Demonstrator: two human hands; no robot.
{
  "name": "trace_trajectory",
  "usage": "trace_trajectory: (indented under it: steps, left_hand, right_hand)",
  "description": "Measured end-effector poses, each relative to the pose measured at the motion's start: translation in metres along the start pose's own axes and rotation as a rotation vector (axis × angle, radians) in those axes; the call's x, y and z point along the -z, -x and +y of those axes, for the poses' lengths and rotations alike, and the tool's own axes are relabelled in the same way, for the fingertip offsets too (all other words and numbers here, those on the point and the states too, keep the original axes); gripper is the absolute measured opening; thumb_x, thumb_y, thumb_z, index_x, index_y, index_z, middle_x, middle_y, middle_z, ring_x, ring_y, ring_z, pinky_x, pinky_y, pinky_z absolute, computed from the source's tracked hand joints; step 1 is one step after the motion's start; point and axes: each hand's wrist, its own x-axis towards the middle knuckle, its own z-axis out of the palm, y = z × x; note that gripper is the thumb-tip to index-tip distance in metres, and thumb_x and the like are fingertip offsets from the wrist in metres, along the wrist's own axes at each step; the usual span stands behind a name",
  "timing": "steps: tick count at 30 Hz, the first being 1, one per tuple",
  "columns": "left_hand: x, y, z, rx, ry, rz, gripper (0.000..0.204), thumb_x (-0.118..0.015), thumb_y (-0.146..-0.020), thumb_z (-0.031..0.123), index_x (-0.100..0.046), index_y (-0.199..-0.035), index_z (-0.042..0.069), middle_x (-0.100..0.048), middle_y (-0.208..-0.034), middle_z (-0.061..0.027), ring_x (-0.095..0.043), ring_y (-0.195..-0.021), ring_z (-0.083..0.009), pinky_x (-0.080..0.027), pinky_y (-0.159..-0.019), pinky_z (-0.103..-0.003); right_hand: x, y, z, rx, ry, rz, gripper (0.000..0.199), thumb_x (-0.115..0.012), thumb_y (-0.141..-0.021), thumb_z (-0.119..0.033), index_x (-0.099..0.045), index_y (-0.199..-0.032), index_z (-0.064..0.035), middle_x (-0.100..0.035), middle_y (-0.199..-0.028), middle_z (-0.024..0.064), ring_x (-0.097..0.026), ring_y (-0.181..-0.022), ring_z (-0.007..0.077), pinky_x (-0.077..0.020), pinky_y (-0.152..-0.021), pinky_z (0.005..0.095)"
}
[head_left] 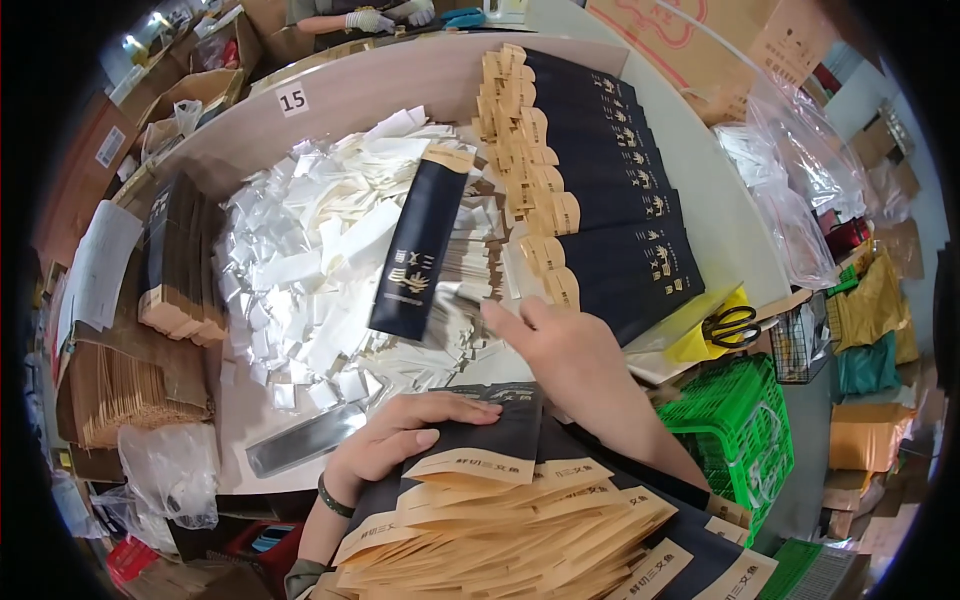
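A pile of black paper sleeves with tan ends (520, 520) fans out close in front of me. My left hand (400, 440) lies on the topmost sleeve (485, 435), its fingers stretched over the black part. Farther right, my right hand (550, 340) reaches to the near edge of a heap of white and clear-wrapped packets (320, 230). Its fingers are closed together; a pale blurred thing shows by their tips, too smeared to name. On the heap, just left of that hand, a single black sleeve (420, 245) lies at a slant.
Overlapping black sleeves (620, 220) line the table's right side. Scissors (732, 326) lie by a yellow holder, above a green crate (735, 430). Stacked brown sleeves (130, 395) stand left. A shiny strip (305, 440) lies at the front edge. Another person's gloved hands (390, 17) show beyond the table.
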Motion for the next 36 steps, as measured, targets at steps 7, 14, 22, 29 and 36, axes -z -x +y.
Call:
trace_trajectory:
  steps: [7,14,22,29,36]
  left_hand:
    - [0.012,0.020,-0.002,-0.329,-0.761,0.722,0.057,-0.073,-0.078,0.027,-0.058,-0.127,0.003,-0.051,-0.136,-0.0204,-0.052,-0.124,-0.0288,-0.039,-0.104,-0.040]
    - [0.008,0.003,-0.027,0.222,0.666,0.286,0.069,-0.044,-0.103,0.047,-0.034,-0.148,-0.005,-0.044,-0.148,-0.0143,-0.044,-0.134,-0.0208,-0.031,-0.113,-0.033]
    - [0.018,-0.023,-0.007,-0.023,0.222,-0.136,0.051,-0.057,-0.096,0.036,-0.059,-0.131,-0.002,-0.058,-0.135,-0.0186,-0.051,-0.128,-0.0302,-0.036,-0.109,-0.039]
    - [0.056,-0.033,-0.018,0.189,-1.087,0.840,0.032,-0.064,-0.080,0.003,-0.063,-0.112,0.005,-0.066,-0.103,-0.0165,-0.063,-0.093,-0.0364,-0.051,-0.079,-0.043]
    - [0.085,-0.069,-0.034,0.261,-1.128,0.894,0.046,-0.078,-0.076,0.012,-0.061,-0.117,0.003,-0.065,-0.104,-0.0182,-0.063,-0.095,-0.0376,-0.051,-0.083,-0.042]
  right_hand:
    - [0.010,-0.009,-0.022,0.477,0.400,-0.081,0.006,-0.059,-0.074,-0.011,-0.061,-0.069,-0.0081,-0.057,-0.075,0.0034,-0.060,-0.081,0.0189,-0.0502,-0.085,0.0383]
    - [0.009,-0.020,-0.051,0.758,0.265,0.599,0.008,-0.070,-0.082,-0.018,-0.068,-0.086,-0.0121,-0.065,-0.090,0.0017,-0.063,-0.095,0.0139,-0.0365,-0.106,0.0519]
    - [-0.006,-0.018,0.014,0.105,-2.040,0.663,0.073,-0.042,-0.096,-0.052,-0.038,-0.147,0.0000,-0.047,-0.144,0.0169,-0.049,-0.128,0.0314,-0.0310,-0.111,0.0473]
    - [0.003,-0.023,-0.010,0.529,-1.283,-0.848,0.061,-0.053,-0.091,-0.039,-0.053,-0.138,0.0012,-0.052,-0.144,0.0170,-0.043,-0.138,0.0334,-0.0193,-0.118,0.0492]
    - [0.002,-0.021,-0.006,0.521,-1.307,-0.855,0.063,-0.054,-0.091,-0.041,-0.053,-0.137,0.0018,-0.053,-0.143,0.0178,-0.045,-0.138,0.0325,-0.0245,-0.117,0.0476]
